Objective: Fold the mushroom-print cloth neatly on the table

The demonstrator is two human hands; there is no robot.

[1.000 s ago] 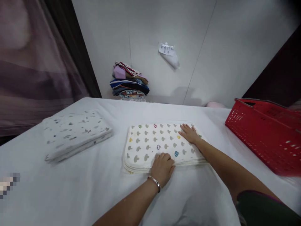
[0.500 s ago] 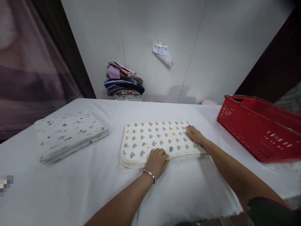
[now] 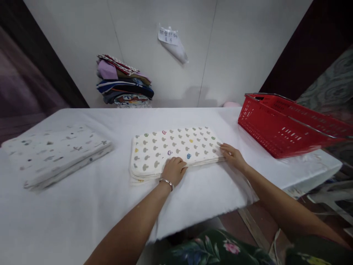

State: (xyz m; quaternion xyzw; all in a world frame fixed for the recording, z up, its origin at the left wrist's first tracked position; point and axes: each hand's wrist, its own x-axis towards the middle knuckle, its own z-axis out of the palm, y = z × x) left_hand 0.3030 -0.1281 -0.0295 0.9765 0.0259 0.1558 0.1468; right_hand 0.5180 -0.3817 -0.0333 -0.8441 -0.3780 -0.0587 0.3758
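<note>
A folded cream cloth with a mushroom print (image 3: 171, 147) lies flat in the middle of the white-covered table (image 3: 82, 213). My left hand (image 3: 173, 170), with a silver bracelet on the wrist, rests on the cloth's near edge with its fingers curled down onto the fabric. My right hand (image 3: 233, 156) lies flat at the cloth's near right corner, fingers stretched out and touching the edge. Neither hand lifts the cloth.
A second folded white cloth with small dark prints (image 3: 52, 151) lies at the left. A red plastic basket (image 3: 286, 123) stands at the right end of the table. A pile of folded clothes (image 3: 124, 82) sits against the back wall under a paper note (image 3: 168, 36).
My right hand slid from the far right part of the mushroom cloth to its near right corner. The left hand stayed on the near edge. The camera pulled back and turned right.
</note>
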